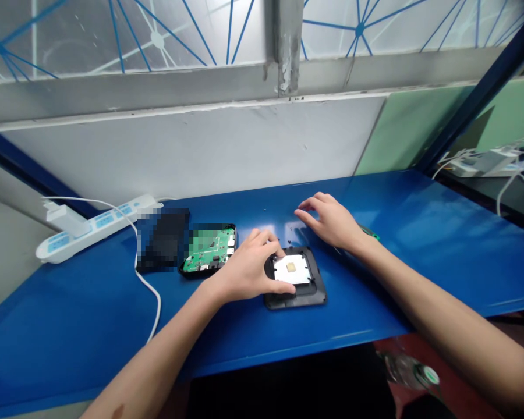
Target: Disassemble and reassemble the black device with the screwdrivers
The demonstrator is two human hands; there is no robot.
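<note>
We reach our left forearm [166, 355] and right forearm [441, 317] forward, bare. Our left hand [253, 265] lies palm down, fingers bent, thumb stretched rightward. Our right hand [332, 221] lies farther ahead, palm down, fingers spread loosely leftward.

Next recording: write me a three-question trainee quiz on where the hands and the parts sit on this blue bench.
1. True or false: the left hand rests on the black cover that carries the pale square plate.
2. Multiple choice: the green circuit board lies A) to the left of that cover, B) to its right, C) on top of it.
3. Short answer: what surface does the right hand lie on, palm down?

Key: 1 true; 2 A; 3 the blue table.
</note>
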